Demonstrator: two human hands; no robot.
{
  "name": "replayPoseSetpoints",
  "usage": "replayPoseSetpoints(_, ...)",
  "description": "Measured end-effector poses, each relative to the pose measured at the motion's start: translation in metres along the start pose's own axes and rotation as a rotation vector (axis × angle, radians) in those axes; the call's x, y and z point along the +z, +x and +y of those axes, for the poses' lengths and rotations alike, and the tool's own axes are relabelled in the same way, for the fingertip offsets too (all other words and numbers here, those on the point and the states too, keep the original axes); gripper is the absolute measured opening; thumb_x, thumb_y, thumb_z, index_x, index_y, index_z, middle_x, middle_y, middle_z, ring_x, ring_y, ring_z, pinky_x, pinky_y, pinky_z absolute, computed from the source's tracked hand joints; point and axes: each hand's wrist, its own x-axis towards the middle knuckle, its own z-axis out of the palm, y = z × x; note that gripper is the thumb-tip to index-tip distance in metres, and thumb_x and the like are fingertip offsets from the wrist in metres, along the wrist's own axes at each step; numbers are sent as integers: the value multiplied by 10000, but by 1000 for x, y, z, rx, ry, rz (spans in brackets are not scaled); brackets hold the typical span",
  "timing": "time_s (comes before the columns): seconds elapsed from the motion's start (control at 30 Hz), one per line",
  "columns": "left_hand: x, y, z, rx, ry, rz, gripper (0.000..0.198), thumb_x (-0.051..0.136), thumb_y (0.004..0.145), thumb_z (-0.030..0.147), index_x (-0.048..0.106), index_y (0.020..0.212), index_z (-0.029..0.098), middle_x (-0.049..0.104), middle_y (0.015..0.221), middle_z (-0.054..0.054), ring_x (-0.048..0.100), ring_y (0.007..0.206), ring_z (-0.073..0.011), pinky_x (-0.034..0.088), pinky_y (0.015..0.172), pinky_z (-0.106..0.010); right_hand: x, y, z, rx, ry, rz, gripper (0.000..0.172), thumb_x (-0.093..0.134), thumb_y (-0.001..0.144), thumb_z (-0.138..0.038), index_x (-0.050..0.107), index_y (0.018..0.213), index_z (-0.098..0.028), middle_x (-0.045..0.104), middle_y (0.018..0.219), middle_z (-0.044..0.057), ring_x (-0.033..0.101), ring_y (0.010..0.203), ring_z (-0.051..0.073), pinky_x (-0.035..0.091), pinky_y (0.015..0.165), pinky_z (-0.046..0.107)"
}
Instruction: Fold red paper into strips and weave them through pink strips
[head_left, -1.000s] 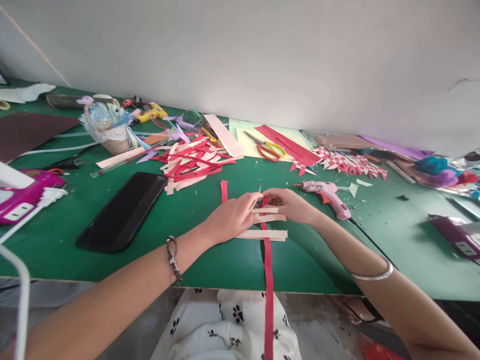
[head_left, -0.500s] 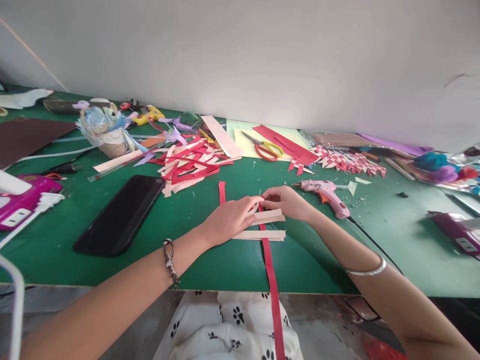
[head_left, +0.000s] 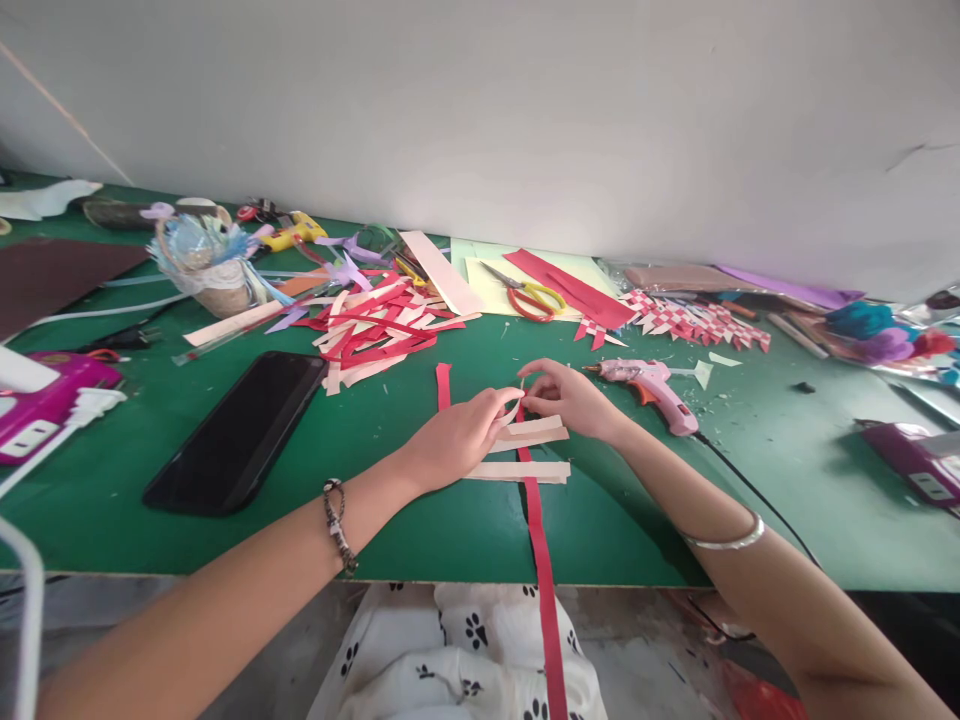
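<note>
My left hand (head_left: 469,435) pinches a pale pink paper strip between thumb and forefinger, the strip curling up at the fingertips. Close beside it is my right hand (head_left: 566,398), its forefinger raised apart from the thumb around the strip's end, with no firm grip showing. Below the fingers a long red paper strip (head_left: 534,530) runs down over the table edge onto the lap. Folded pale strips (head_left: 551,472) lie across it, partly under my left hand. Another red strip (head_left: 444,385) sticks out behind that hand, its lower part hidden.
On the green table (head_left: 420,540) a black phone (head_left: 238,432) lies left. A pink glue gun (head_left: 652,385) lies right, its cord trailing forward. Behind are a heap of red and pale strips (head_left: 382,330), scissors (head_left: 529,295) and woven checkered pieces (head_left: 697,320). Purple power strips (head_left: 52,400) flank the sides.
My right forefinger has lifted away from its thumb, opening a gap at the strip's end. My left hand keeps its pinch in nearly the same place.
</note>
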Motion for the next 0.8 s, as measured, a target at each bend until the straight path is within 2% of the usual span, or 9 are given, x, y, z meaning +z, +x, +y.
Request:
replayPoseSetpoints(0.17,1,0,-2,5,31,-6,345,288,938,247,297,1267,145,574,784,-29,519,626,-135,405,556,-243,-3,-2,-9,90,113,61,178,451,809,-262,427,974,-200,582,621,-36,517,448,90,452,457,226)
replayPoseSetpoints(0.23,0,0,-1,1,17,-13,346,286,937,242,293,1271,149,576,786,-25,523,639,-136,405,564,-244,-6,-4,-11,61,90,121,165,438,823,-280,445,964,-194,588,651,-21,528,485,93,464,486,233)
replayPoseSetpoints(0.3,-1,0,0,-11,-4,-20,350,279,939,234,283,1282,164,582,792,-22,533,657,-138,404,568,-242,-10,-9,-14,-28,-19,155,149,473,813,-289,496,917,-185,595,699,0,541,559,103,467,542,241)
replayPoseSetpoints(0.37,-2,0,1,-22,-15,-30,356,269,940,230,270,1292,174,587,803,-23,538,659,-137,401,562,-239,-13,-17,-17,-134,-161,124,126,515,797,-293,545,851,-183,601,746,14,546,630,118,460,590,250)
replayPoseSetpoints(0.43,-1,1,1,-16,-6,-31,359,268,940,231,267,1293,168,592,817,-29,537,651,-136,400,559,-239,-12,-26,-21,-213,-277,31,113,540,792,-289,576,819,-186,604,779,18,542,668,126,445,606,248)
replayPoseSetpoints(0.57,0,1,0,5,33,-8,370,290,925,215,276,1287,139,599,867,-54,534,643,-135,405,558,-243,-5,-36,-20,-291,-420,-116,97,550,804,-261,601,840,-187,579,798,20,517,662,119,416,587,235)
replayPoseSetpoints(0.8,-1,2,0,10,52,-14,374,279,920,195,280,1289,133,609,882,-62,542,648,-134,414,560,-243,3,-31,-4,-336,-476,-64,84,508,824,-169,588,848,-184,524,825,25,496,646,107,426,606,237)
